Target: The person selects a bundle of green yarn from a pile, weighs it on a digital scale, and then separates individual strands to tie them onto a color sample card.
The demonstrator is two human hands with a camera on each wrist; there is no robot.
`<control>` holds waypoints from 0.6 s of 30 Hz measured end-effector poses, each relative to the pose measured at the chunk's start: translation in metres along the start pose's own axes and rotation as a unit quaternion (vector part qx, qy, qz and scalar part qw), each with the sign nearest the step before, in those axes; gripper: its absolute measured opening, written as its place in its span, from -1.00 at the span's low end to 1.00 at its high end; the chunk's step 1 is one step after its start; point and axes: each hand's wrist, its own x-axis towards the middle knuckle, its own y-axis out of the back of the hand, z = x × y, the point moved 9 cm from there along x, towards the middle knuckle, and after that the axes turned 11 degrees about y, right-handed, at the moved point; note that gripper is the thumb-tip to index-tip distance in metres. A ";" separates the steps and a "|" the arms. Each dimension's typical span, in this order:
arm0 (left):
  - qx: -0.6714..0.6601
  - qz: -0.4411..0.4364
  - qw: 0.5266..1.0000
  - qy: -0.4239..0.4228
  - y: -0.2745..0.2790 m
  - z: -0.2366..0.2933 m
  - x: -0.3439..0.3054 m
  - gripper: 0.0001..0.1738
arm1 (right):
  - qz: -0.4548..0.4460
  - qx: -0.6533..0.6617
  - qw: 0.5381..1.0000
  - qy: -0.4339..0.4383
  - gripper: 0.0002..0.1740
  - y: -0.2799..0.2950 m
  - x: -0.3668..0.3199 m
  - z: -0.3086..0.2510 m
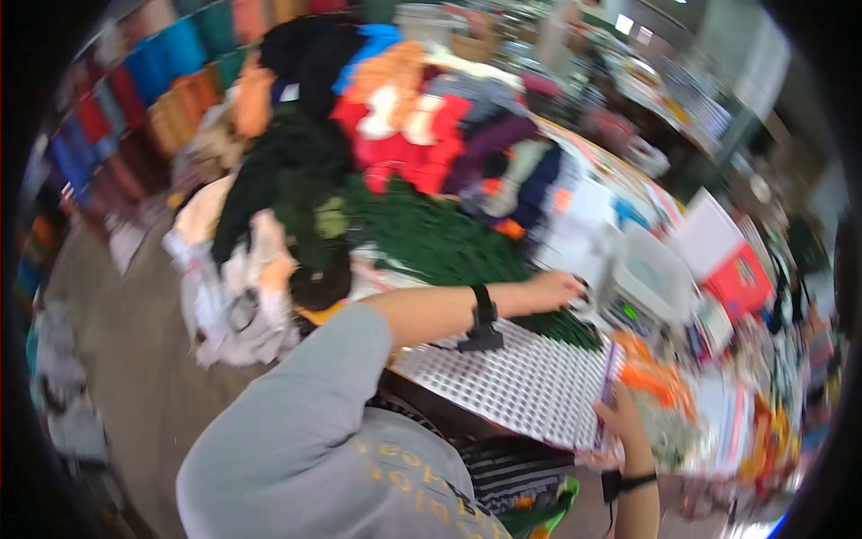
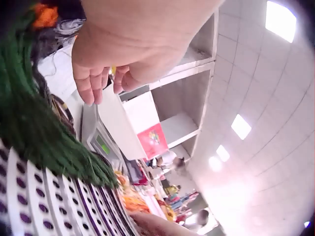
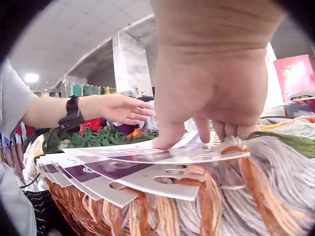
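In the head view my left hand (image 1: 548, 292) reaches over dark green yarn (image 1: 449, 238), beside a ring-shaped handle. Its fingers are loosely extended in the right wrist view, with nothing in them. My right hand (image 1: 620, 418) is at the right end of a layer of white cards (image 1: 512, 377) with rows of punched holes. In the right wrist view the right hand (image 3: 211, 93) has its thumb and fingers down on the top cards (image 3: 152, 155), pinching a card whose edge bends up between them. Grey and peach yarn (image 3: 275, 167) lies under the cards.
A clear plastic bin (image 1: 651, 269) stands behind a scale with a green display (image 1: 630, 312). A red and white box (image 1: 736, 278) is farther right. Orange yarn (image 1: 655, 377) lies beside the cards. Heaped red yarn (image 1: 404, 135) and black yarn (image 1: 278, 171) cover the table's far side.
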 end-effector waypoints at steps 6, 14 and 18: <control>-0.073 0.075 0.994 -0.002 0.148 -0.006 -0.116 -0.71 | 0.049 -0.160 0.984 -0.057 -0.41 0.028 -0.019 -0.002; 0.308 0.593 0.737 -0.100 0.442 0.019 -0.295 -0.84 | 0.047 -0.060 0.992 -0.097 -0.42 0.054 -0.002 -0.047; 0.391 0.690 0.607 -0.043 0.511 0.022 -0.349 -0.74 | 0.056 -0.038 0.996 -0.052 -0.44 0.044 0.019 -0.074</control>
